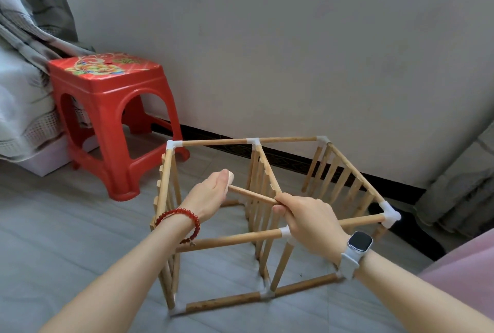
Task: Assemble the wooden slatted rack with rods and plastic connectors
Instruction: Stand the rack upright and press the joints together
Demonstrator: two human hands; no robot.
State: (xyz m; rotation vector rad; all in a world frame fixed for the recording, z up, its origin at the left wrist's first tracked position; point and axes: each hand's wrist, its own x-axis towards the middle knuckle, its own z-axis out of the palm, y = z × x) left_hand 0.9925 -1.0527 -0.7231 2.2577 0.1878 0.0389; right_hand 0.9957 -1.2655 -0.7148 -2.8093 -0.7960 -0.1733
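Note:
A wooden rack frame (355, 172) stands on the floor, built of rods, slatted panels and white plastic connectors (390, 215). Above its open top I hold a loose wooden rod (254, 195) nearly level. My right hand (312, 217) grips the rod's near end with curled fingers. My left hand (211, 195) meets the rod's far end at the palm, with the thumb stretched forward; its fingers are hidden. A white connector (285, 232) on the front top rail lies just under my right hand.
A red plastic stool (112, 108) stands to the left by the wall. Grey patterned curtain fabric (21, 46) hangs at far left, more fabric at far right. A black skirting strip (294, 161) runs behind the rack. Grey floor (80, 225) surrounds the frame.

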